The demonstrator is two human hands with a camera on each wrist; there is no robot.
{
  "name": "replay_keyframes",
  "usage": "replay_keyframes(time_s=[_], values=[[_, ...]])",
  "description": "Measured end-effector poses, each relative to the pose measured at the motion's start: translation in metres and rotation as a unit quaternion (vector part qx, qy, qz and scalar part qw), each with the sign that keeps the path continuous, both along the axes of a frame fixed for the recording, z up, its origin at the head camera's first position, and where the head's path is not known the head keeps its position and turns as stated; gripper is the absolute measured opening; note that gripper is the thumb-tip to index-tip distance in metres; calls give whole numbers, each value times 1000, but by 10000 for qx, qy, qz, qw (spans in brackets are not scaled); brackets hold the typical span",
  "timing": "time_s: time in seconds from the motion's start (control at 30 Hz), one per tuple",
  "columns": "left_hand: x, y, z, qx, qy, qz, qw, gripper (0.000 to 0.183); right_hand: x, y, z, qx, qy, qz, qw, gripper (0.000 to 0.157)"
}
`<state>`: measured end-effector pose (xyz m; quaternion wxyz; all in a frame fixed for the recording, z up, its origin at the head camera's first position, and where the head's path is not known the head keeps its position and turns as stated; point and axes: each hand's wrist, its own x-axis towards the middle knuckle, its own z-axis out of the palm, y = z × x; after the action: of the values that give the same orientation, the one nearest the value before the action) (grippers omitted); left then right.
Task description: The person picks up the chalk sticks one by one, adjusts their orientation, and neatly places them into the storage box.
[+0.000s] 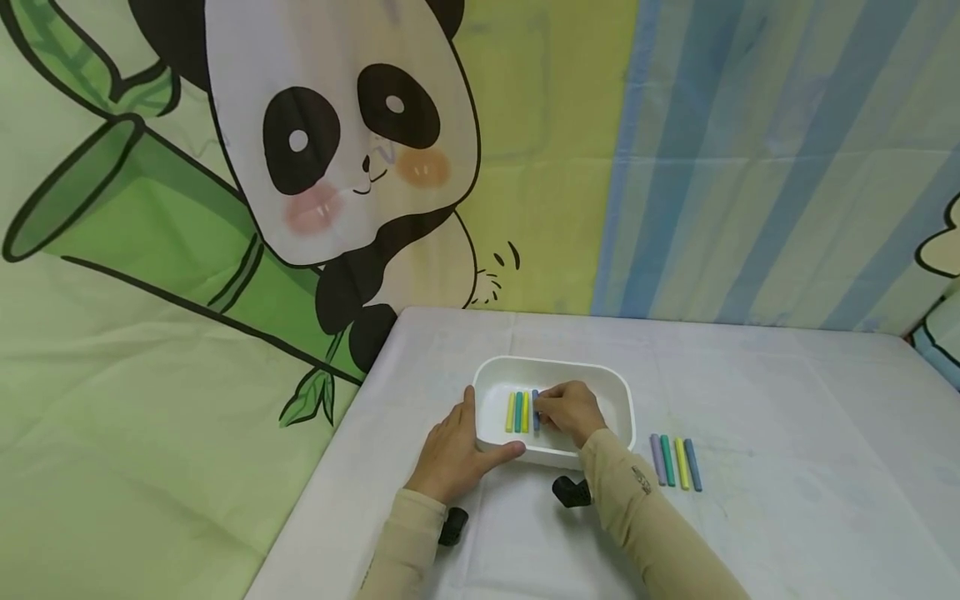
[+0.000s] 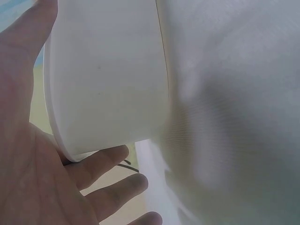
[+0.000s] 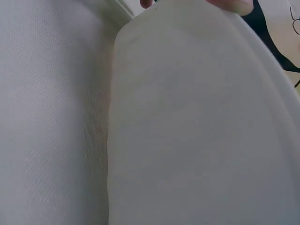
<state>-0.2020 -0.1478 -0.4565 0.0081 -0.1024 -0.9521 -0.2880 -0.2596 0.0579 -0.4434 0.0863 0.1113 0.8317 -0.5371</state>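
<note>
Four coloured sticks were in the white tray (image 1: 491,417): from left to right, a first yellow stick (image 1: 510,412), a first green stick (image 1: 518,412), a second yellow stick (image 1: 526,413) and a blue stick (image 1: 536,410) at the right end. The first three lay side by side, close together, their ends pointing near and far. The right hand (image 1: 573,412) reached in over the tray's near right part and pinched the blue stick, which lined up with the others across a narrow gap; whether it touched the tray floor I could not tell.

The left hand (image 1: 453,454) rested against the tray's near left corner. Its thumb stretched along the near wall and its fingers (image 2: 117,191) ran up the left side, fairly straight and spread apart.

Four more sticks lay in a row on the white-covered table (image 1: 810,467), right of the tray: a purple stick (image 1: 657,459), a second green stick (image 1: 667,460), a third yellow stick (image 1: 682,463) and a second blue stick (image 1: 693,464), the yellow and blue set slightly nearer.

Beige sleeves (image 1: 637,517) covered both forearms, and a black device (image 1: 572,492) showed under the right wrist. Beyond the table's far edge hung a printed backdrop (image 1: 555,208) with a panda at left and blue stripes at right.
</note>
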Motion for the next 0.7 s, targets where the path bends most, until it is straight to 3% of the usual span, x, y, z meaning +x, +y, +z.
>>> replay_keyframes(time_s=[0.4, 0.7], values=[[0, 0, 0, -60, 45, -35, 10000, 129, -9, -6, -5, 420, -61, 55, 9991, 16], [0, 0, 2, -32, 130, -69, 9999, 129, -7, -10, -2, 477, -75, 133, 9987, 16]])
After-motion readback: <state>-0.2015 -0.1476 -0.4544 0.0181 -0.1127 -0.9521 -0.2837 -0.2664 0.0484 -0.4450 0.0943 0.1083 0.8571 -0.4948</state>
